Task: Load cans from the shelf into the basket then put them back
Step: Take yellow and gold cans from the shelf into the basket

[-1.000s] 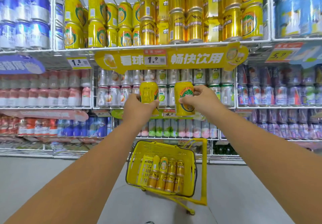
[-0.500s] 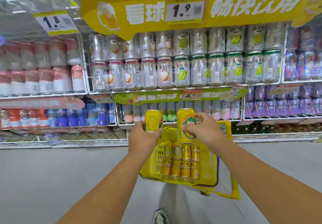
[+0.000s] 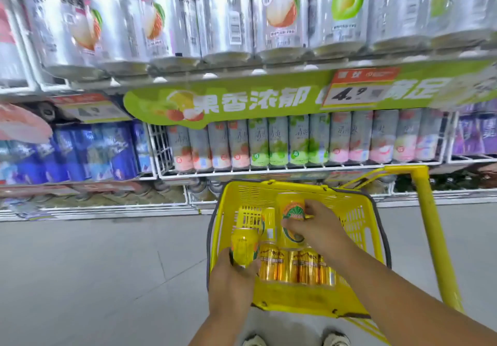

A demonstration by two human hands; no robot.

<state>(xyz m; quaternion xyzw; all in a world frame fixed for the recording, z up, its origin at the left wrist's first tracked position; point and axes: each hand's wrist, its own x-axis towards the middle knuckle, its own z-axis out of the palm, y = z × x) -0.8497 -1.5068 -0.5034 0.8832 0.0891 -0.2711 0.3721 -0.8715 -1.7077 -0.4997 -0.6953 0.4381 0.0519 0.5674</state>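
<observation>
Two hands inside the yellow plastic shopping basket (image 3: 357,211), each gripping a can. Left hand (image 3: 231,281) curls round a plain yellow can (image 3: 243,244) at the basket's left side; right hand (image 3: 320,230) wraps a yellow can with green-orange logo (image 3: 291,211) above the row of gold cans (image 3: 295,266) lying on the basket floor.

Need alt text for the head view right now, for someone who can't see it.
Both hands lower yellow cans into a yellow basket holding gold cans: the left hand grips one can, the right hand another. Stocked drink shelves stand behind.
</observation>
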